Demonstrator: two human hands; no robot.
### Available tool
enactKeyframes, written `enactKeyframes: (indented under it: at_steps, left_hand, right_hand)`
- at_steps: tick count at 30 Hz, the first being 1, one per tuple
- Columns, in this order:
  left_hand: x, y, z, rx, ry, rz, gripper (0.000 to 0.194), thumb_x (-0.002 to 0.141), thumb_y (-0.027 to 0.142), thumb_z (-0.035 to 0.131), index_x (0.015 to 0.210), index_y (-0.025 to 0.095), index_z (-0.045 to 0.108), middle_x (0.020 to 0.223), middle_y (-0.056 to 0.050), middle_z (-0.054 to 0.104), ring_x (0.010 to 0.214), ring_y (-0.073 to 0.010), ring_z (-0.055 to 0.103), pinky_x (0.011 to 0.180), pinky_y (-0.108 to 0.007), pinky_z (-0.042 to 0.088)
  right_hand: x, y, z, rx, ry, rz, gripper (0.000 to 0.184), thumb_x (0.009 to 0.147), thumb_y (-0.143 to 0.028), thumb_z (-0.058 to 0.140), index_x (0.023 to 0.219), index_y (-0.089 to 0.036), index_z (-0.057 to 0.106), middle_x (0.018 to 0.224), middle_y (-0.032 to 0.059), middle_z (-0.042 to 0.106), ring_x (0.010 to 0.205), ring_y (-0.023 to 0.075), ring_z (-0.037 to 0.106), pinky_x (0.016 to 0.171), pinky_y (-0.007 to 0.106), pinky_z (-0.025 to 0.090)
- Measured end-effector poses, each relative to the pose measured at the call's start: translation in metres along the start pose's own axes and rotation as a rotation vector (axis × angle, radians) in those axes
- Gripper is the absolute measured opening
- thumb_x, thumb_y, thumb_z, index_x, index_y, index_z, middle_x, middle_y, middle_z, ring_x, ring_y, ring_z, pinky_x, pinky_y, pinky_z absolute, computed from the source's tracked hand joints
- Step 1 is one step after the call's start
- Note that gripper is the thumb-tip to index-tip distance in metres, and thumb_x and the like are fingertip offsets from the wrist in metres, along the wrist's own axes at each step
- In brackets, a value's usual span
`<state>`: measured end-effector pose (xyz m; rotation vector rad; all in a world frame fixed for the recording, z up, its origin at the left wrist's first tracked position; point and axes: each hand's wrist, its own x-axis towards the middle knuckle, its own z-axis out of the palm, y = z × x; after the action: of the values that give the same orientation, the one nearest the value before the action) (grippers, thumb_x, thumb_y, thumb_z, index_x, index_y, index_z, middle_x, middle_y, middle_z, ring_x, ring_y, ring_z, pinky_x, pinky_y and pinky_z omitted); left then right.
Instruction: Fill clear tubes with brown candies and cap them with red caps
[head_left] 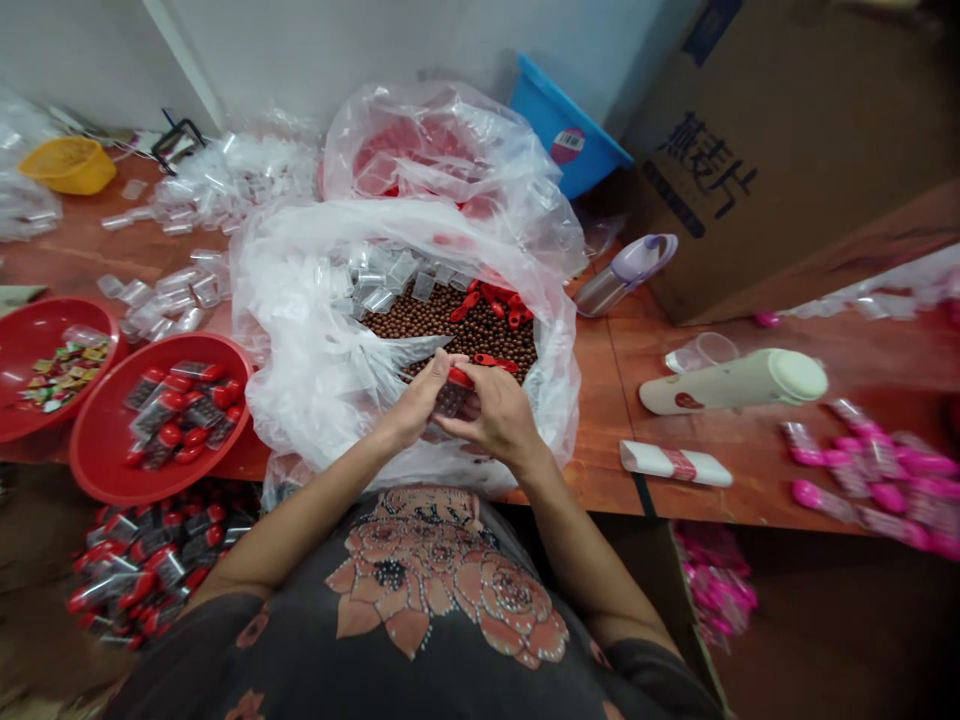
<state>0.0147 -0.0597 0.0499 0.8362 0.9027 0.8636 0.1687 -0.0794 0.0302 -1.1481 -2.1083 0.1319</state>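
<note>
Between my two hands is a small clear container (pixel 451 398) with a red cap, and dark brown contents show through its wall. My left hand (pixel 418 402) grips it from the left with fingers closed. From the other side my right hand (pixel 501 412) wraps round it, thumb near the red cap. Just beyond the hands, an open white plastic bag (pixel 300 290) holds many small brown balls (pixel 480 345). Clear empty containers (pixel 379 285) lie at the back left of the balls, and red caps (pixel 514 300) with flat handles lie at the right.
At the left, a red basin (pixel 94 465) contains filled red-capped containers; another red basin (pixel 105 365) has small colourful packets. Loose clear containers (pixel 176 300) lie behind. Right of the bag are a lying bottle (pixel 720 385), a tissue pack (pixel 675 463) and a large cardboard box (pixel 795 150).
</note>
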Motion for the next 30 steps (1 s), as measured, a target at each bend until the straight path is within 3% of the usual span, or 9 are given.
enactKeyframes:
  at_steps: [8,14,21,25,28,30]
  left_hand:
    - [0.0,-0.01,0.014,0.061,0.049,0.059,0.048,0.088,0.056,0.056,0.118,0.018,0.063,0.064,0.001,0.058,0.057,-0.0135,0.055,0.053,-0.024,0.044]
    - [0.002,-0.014,0.016,-0.028,0.031,0.023,0.054,0.089,0.058,0.051,0.125,0.018,0.058,0.058,0.003,0.054,0.049,-0.0116,0.05,0.05,-0.023,0.04]
    - [-0.001,-0.011,0.015,-0.033,0.012,-0.002,0.057,0.089,0.057,0.047,0.13,0.018,0.055,0.052,0.005,0.052,0.042,-0.0097,0.043,0.042,-0.021,0.033]
    - [-0.001,-0.01,0.017,-0.039,0.057,-0.01,0.057,0.089,0.058,0.048,0.129,0.018,0.056,0.052,0.005,0.052,0.042,-0.0096,0.044,0.041,-0.02,0.032]
    - [0.0,-0.006,0.016,-0.045,0.094,-0.046,0.064,0.089,0.067,0.045,0.129,0.019,0.055,0.054,0.004,0.053,0.043,-0.0098,0.046,0.043,-0.021,0.035]
    - [-0.001,-0.002,0.014,-0.058,0.089,-0.047,0.072,0.089,0.073,0.037,0.132,0.018,0.052,0.054,0.003,0.055,0.043,-0.0104,0.047,0.044,-0.022,0.039]
  right_hand:
    - [-0.008,-0.002,0.005,-0.016,0.032,-0.013,0.058,0.078,-0.039,0.071,0.128,-0.018,0.051,0.102,0.0125,0.072,0.091,0.0294,0.068,0.078,0.042,0.053]
    - [-0.008,-0.006,-0.004,0.03,-0.03,0.055,0.062,0.08,-0.037,0.071,0.133,-0.02,0.044,0.115,0.0138,0.069,0.1,0.0299,0.066,0.083,0.045,0.053]
    - [-0.005,-0.01,-0.007,0.015,-0.033,0.023,0.052,0.081,-0.039,0.07,0.125,-0.021,0.05,0.105,0.0121,0.068,0.094,0.0299,0.062,0.084,0.046,0.052]
    - [-0.003,-0.009,-0.005,0.053,-0.057,0.043,0.047,0.081,-0.039,0.071,0.122,-0.021,0.055,0.101,0.0112,0.068,0.093,0.0295,0.063,0.084,0.046,0.053]
    - [-0.002,-0.008,-0.006,0.183,-0.078,0.092,0.056,0.08,-0.041,0.074,0.128,-0.022,0.052,0.111,0.0123,0.067,0.1,0.0295,0.063,0.088,0.047,0.053]
    - [-0.004,-0.006,-0.005,0.361,-0.067,0.208,0.069,0.076,-0.045,0.078,0.135,-0.024,0.047,0.122,0.0126,0.064,0.104,0.0278,0.064,0.088,0.046,0.055]
